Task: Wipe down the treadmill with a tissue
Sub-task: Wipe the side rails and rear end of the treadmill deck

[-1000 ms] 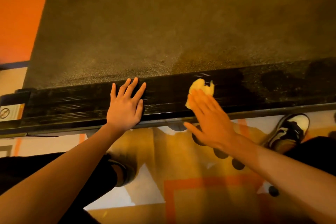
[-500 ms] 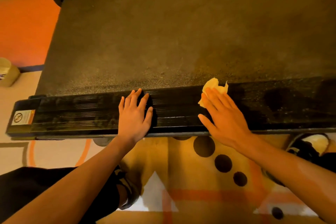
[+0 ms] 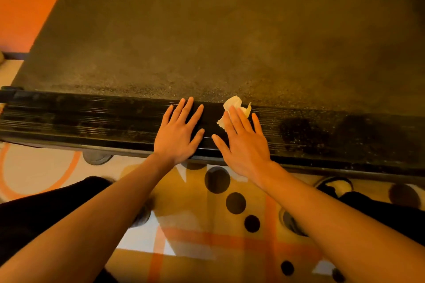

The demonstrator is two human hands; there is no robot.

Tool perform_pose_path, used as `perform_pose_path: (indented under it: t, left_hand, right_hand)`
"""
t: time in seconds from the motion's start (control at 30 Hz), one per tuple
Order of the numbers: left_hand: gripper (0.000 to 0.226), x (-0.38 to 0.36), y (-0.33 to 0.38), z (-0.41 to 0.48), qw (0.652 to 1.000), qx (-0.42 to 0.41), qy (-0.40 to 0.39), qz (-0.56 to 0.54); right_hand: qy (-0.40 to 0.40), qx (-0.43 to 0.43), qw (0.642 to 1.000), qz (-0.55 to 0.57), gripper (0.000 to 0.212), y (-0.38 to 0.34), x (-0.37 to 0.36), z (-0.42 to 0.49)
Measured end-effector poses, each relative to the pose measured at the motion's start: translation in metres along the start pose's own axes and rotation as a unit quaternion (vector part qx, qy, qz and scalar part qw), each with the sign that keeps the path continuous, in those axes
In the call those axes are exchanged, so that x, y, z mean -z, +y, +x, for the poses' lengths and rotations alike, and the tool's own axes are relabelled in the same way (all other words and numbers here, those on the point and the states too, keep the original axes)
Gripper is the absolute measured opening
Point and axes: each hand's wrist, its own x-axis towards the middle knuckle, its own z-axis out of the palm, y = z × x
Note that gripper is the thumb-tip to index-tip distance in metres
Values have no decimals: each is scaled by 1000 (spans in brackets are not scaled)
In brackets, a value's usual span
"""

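The treadmill fills the upper view, with its dark speckled belt (image 3: 230, 37) and a black ribbed side rail (image 3: 92, 119) along its near edge. My left hand (image 3: 178, 133) lies flat on the rail, fingers spread, holding nothing. My right hand (image 3: 245, 140) presses flat on a crumpled pale tissue (image 3: 234, 104) on the rail; the tissue sticks out beyond my fingertips, near the belt's edge. Only a small gap of rail separates my two hands. Dusty specks and dark patches (image 3: 303, 131) mark the rail to the right.
Below the rail lies a patterned floor mat (image 3: 195, 213) with orange lines and black dots. My dark-clothed legs sit at the lower left and right, with a shoe (image 3: 333, 186) by the rail on the right. An orange wall (image 3: 25, 7) stands at the upper left.
My right hand has slid the tissue left along the rail toward my left hand. The view has shifted, with my left hand still flat on the rail.
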Motion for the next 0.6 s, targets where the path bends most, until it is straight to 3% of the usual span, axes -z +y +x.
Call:
perform_pose_path:
  t: [0.3, 0.6]
  left_hand:
    - [69, -1, 0, 1, 1000, -9, 1, 13]
    - [67, -4, -1, 1, 1000, -13, 14, 21]
  right_hand:
    - [24, -16, 999, 36, 90, -22, -3, 16]
    - [34, -40, 998, -20, 85, 47, 0, -9]
